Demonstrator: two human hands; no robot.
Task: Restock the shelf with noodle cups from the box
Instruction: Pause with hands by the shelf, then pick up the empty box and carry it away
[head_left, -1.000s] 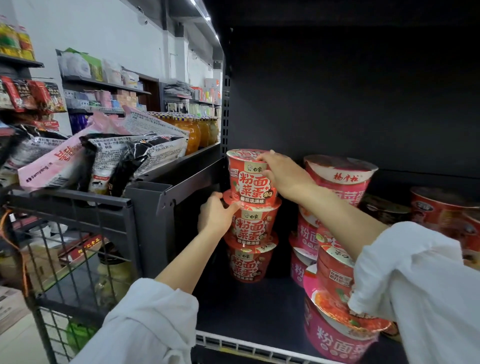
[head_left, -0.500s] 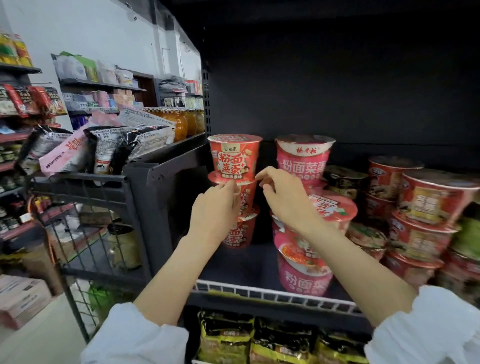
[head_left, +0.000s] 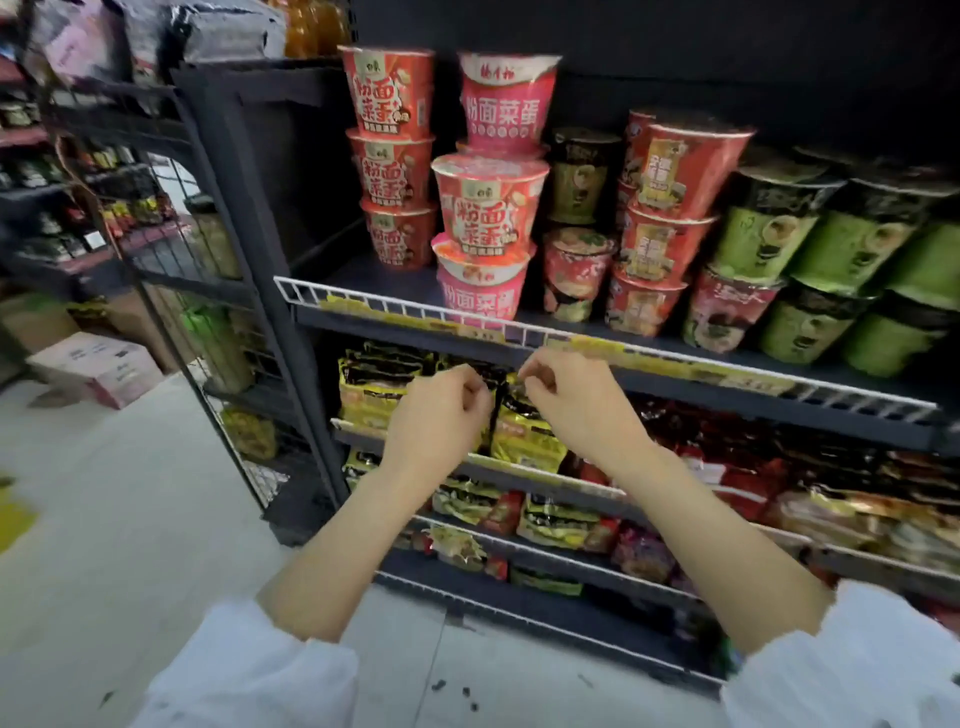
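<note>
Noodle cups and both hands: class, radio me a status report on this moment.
Left hand and right hand empty, no grip, fingers loosely curled, below the shelf rail. Red noodle cups stacked three high at shelf's left end. Nothing blocking them.

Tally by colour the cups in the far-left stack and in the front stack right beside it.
Red cups: 4 (3 in the far-left stack, 1 on top of the front stack)
Pink cups: 1 (bottom of the front stack)
Total: 5
</note>
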